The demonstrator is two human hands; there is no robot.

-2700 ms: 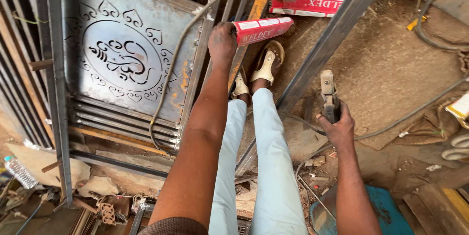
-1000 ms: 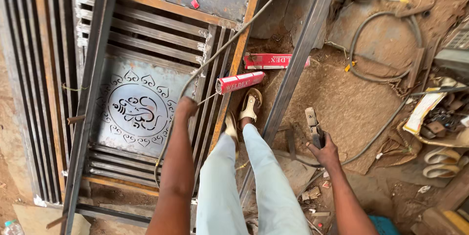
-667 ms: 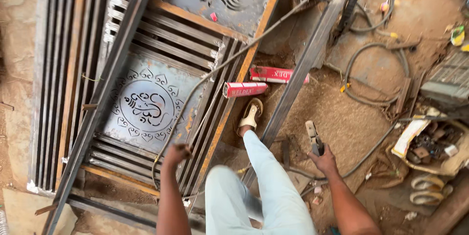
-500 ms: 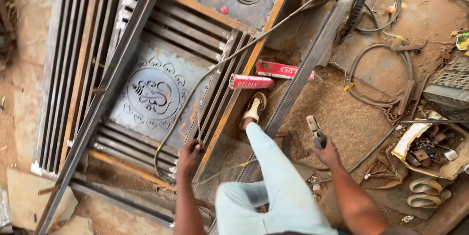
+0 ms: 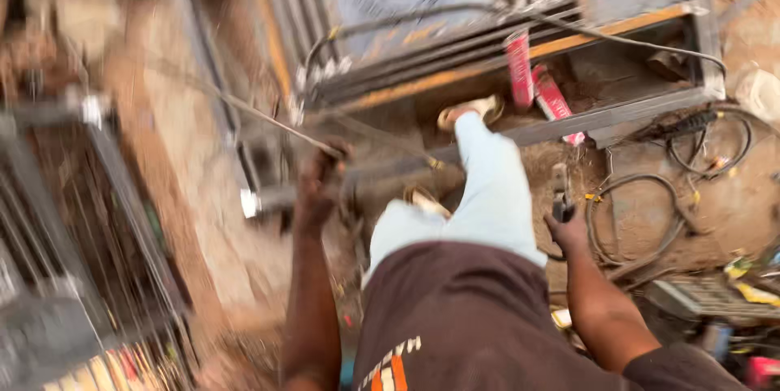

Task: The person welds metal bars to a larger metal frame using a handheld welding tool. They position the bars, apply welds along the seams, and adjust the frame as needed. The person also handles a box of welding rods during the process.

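Swung leftward since before, our left hand [image 5: 321,184] clasping a thin rod [image 5: 268,119], right hand [image 5: 566,228] gripping an electrode holder [image 5: 561,192], metal gate [image 5: 487,25] beyond.

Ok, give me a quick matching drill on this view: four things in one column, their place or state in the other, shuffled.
Things:
1. left hand
2. right hand
3. red packet
4. black cable

Places or states:
A. coiled on the dirt at the right
B. lying on the metal gate frame
C. gripping a thin rod
D. holding a dark tool upright

Pairs: 1-C, 2-D, 3-B, 4-A
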